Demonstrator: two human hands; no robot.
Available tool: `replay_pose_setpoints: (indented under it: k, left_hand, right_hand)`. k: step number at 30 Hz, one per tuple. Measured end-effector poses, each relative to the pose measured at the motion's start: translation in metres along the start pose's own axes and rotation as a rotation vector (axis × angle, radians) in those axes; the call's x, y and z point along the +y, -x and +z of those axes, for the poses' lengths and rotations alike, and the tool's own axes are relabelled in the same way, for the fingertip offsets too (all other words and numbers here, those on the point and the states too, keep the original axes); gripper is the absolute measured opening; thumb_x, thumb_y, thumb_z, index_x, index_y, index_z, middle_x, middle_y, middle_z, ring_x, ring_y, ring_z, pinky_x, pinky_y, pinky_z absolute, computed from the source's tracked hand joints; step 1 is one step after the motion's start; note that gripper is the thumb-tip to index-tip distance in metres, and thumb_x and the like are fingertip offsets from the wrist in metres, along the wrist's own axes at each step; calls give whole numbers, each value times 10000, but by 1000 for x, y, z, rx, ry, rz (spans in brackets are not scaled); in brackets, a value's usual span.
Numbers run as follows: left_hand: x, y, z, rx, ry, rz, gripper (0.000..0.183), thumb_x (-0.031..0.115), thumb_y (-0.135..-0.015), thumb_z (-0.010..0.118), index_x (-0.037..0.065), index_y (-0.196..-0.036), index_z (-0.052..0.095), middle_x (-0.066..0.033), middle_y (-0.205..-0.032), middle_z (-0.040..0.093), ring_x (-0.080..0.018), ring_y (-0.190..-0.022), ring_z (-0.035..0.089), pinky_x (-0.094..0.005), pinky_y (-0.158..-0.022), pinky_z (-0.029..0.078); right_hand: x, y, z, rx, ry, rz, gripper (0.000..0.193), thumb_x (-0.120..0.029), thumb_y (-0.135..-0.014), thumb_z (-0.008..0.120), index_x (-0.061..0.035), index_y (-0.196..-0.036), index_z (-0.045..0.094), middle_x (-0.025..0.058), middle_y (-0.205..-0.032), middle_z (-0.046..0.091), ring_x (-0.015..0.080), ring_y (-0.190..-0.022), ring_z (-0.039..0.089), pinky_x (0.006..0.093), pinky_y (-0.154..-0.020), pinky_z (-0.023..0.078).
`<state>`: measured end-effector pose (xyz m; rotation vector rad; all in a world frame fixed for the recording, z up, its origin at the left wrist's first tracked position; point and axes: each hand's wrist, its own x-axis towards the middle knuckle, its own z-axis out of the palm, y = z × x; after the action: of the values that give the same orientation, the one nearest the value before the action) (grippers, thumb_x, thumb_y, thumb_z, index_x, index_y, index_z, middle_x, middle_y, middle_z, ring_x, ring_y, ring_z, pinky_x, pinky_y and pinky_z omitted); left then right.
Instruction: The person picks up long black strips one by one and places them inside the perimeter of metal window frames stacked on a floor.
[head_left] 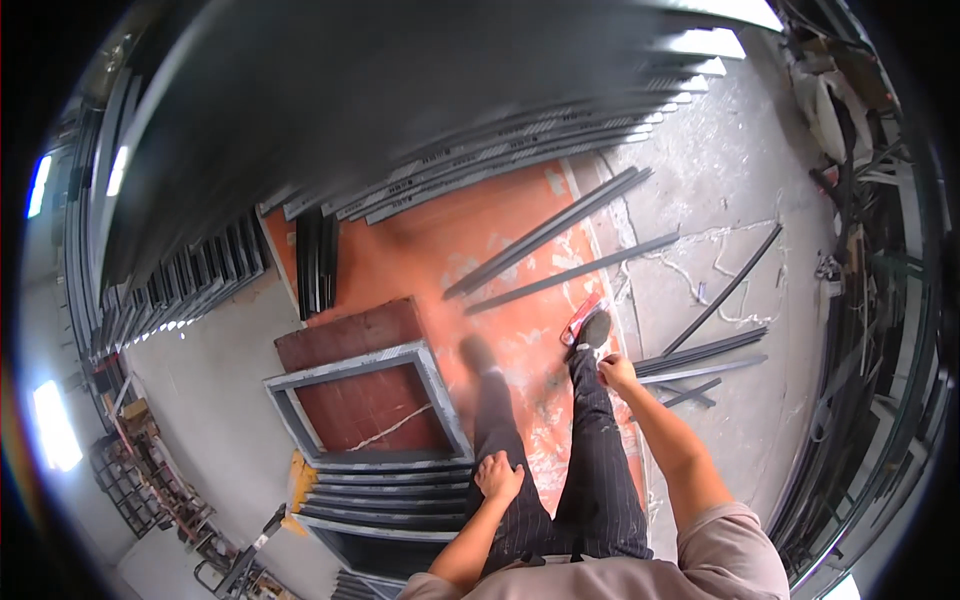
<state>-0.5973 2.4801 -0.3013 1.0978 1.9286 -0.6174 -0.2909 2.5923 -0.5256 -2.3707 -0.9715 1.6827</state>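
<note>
My left hand (pixel 498 477) lies on my left thigh with its fingers spread over the dark striped trousers (pixel 505 425). Down by my right shin, my right hand (pixel 617 372) has its fingers drawn together beside the trouser leg. A small white patch (pixel 602 355) shows at those fingertips, too small to name, and whatever they hold is hidden. Just past that hand is my right shoe (pixel 594 328), with a red and white object (pixel 582 316) beside it on the orange floor (pixel 520 225). My left shoe (pixel 477 352) is farther left and blurred.
Left of my legs, a grey rectangular frame (pixel 455 405) rests on a stack of dark frames (pixel 385 500), near a dark red board (pixel 350 335). Long grey profiles (pixel 545 235) lie ahead; more dark strips (pixel 715 348) lie to the right. Stacked profiles (pixel 440 180) loom close above.
</note>
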Motion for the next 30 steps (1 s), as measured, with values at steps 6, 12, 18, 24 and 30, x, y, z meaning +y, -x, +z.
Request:
replay_pose_setpoints:
  k: [6, 12, 18, 24, 30]
  left_hand:
    - [-22, -44, 25, -125, -246, -12, 601, 441, -782, 718, 114, -1240, 504, -174, -1249, 523, -370, -1214, 497, -520, -964, 422]
    - [-27, -69, 27, -174, -333, -182, 856, 568, -744, 710, 98, -1389, 401, -233, -1227, 531, -397, -1159, 538, -519, -888, 470]
    - [-12, -90, 54, -136, -346, -130, 840, 579, -753, 679, 28, -1339, 437, -232, -1158, 557, -391, -1045, 589, -505, -850, 480]
    - [-31, -88, 54, -108, -410, -199, 828, 590, -767, 663, 28, -1333, 439, -244, -1189, 543, -399, -1086, 579, -505, -891, 465]
    - [-15, -95, 47, -103, -347, -138, 806, 529, -770, 689, 39, -1345, 409, -237, -1199, 523, -408, -1103, 556, -519, -908, 449]
  right_hand:
    - [4, -40, 21, -44, 64, 81, 188, -170, -817, 601, -10, -746, 670, 79, -590, 641, 170, -500, 627, 325, -493, 498]
    - [15, -153, 92, -53, -253, 68, 185, -123, -816, 628, 2, -679, 626, 67, -552, 595, 154, -446, 556, 309, -428, 430]
    - [47, -310, 154, 12, -184, 138, 160, -151, -853, 683, -2, -848, 624, 77, -634, 616, 168, -509, 587, 310, -446, 474]
    - [-22, -359, 232, 128, -721, 210, 340, -384, -878, 704, -78, -897, 557, 51, -644, 471, 189, -452, 461, 331, -380, 417]
    - [-10, -346, 194, 257, -743, 288, 321, -260, -857, 685, 48, -921, 622, 105, -785, 606, 224, -593, 613, 389, -507, 575]
